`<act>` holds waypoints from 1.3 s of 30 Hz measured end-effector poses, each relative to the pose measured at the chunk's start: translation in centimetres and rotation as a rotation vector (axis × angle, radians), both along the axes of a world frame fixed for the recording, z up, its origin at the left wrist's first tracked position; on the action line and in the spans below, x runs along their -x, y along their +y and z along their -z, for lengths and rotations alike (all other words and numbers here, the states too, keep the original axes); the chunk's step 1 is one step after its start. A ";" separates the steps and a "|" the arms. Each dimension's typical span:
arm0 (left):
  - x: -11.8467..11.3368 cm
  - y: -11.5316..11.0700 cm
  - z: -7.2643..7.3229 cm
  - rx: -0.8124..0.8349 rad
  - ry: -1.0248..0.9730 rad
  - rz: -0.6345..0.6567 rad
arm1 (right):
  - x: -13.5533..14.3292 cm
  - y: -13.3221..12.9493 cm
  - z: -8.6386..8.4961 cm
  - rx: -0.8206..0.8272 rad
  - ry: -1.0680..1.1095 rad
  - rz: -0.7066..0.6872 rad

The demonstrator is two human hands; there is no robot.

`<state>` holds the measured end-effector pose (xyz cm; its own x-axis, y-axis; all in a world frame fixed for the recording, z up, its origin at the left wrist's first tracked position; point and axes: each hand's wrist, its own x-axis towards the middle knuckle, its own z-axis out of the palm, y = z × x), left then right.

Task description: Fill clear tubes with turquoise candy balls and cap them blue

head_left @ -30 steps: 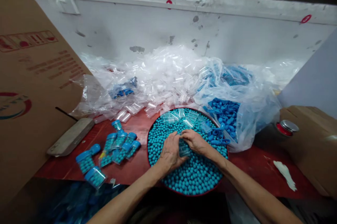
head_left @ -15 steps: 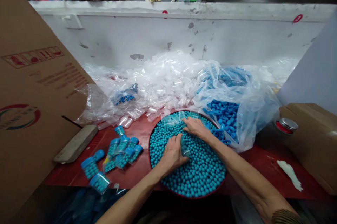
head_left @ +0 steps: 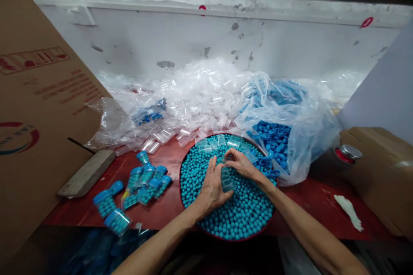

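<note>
A round red tray (head_left: 182, 189) full of small teal balls (head_left: 245, 212) lies in front of me. Both my hands are over it. My left hand (head_left: 211, 189) and my right hand (head_left: 240, 164) together hold a small clear plastic tube (head_left: 226, 178) just above the balls, the left on its near side, the right at its far end. Several empty clear tubes (head_left: 222, 140) lie on the balls at the tray's far edge.
Filled tubes with blue caps (head_left: 142, 180) lie left of the tray on the red table. A heap of empty clear tubes (head_left: 193, 98) sits behind. A plastic bag of blue caps (head_left: 274, 137) is at right. Cardboard boxes flank both sides (head_left: 38, 128) (head_left: 383, 171).
My right hand reached to the far edge of the tray half a second ago and has come back to the tube in my left hand. The view shifted slightly.
</note>
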<state>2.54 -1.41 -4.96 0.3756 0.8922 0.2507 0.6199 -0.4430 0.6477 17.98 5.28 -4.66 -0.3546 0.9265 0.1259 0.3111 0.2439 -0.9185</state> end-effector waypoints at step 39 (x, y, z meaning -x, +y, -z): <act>2.6 1.9 -5.3 0.036 0.361 -0.233 | 3.8 -8.0 -0.8 -0.777 -0.695 -0.507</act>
<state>-0.01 0.46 0.33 0.2209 0.9694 0.1067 0.8906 -0.2451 0.3831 14.13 -2.71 -3.85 -0.8792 0.4168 0.2307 0.3950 0.9085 -0.1361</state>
